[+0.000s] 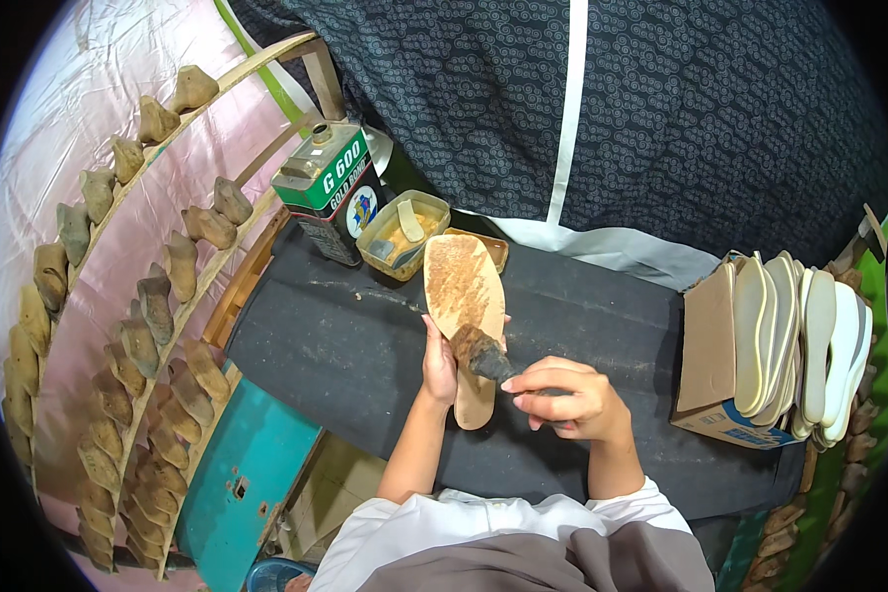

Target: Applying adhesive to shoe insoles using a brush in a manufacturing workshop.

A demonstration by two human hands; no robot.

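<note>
My left hand grips a tan shoe sole from beneath, the thumb at its left edge and fingertips showing at the right. The sole's wide end points away from me and its narrow end toward me. Streaky brown glue covers much of the wide part, while the narrow end looks plain. Between thumb and fingers, my right hand pinches a dark, glue-caked brush. Its brown tip rests on the middle of the sole.
A green-and-black metal can, a plastic tub and a small brown tray stand at the back of the black-covered table. To the right, a cardboard box holds several pale soles. Wooden shoe lasts line racks at left.
</note>
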